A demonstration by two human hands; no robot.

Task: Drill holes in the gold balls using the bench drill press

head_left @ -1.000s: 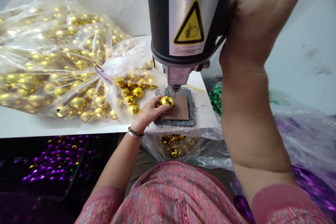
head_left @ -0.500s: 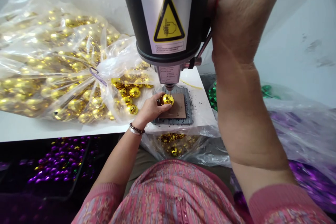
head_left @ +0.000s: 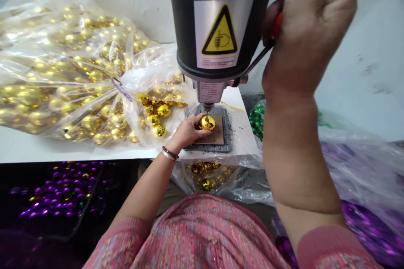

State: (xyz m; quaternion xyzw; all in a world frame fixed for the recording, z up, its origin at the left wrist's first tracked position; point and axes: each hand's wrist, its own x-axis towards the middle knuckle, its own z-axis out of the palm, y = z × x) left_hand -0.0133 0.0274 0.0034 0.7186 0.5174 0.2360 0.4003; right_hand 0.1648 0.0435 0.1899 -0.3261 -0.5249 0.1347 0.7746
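Between thumb and fingers, my left hand (head_left: 189, 131) grips a shiny gold faceted ball (head_left: 207, 123) over a brown board (head_left: 217, 133). The board lies on the grey base (head_left: 226, 128) of a small drill press (head_left: 217, 29). The thin drill bit (head_left: 207, 113) comes down onto the ball's top; whether it has gone in, I cannot tell. My right hand (head_left: 311, 21) is closed around the red-knobbed feed lever (head_left: 260, 56) at the right of the black motor housing. Part of the knob and the fingertips are hidden behind the hand.
A tied clear bag (head_left: 63, 71) of gold balls fills the left of the white table (head_left: 19, 149). Loose gold balls (head_left: 159, 124) lie by its neck. Dark crumbs surround the base. Below left is a dark bin of purple balls (head_left: 59, 189); green (head_left: 257, 119) and purple bags stand right.
The lever has swung and my right hand has shifted with it, showing more of the red knob. My left hand still holds the ball under the bit. The view has shifted slightly.
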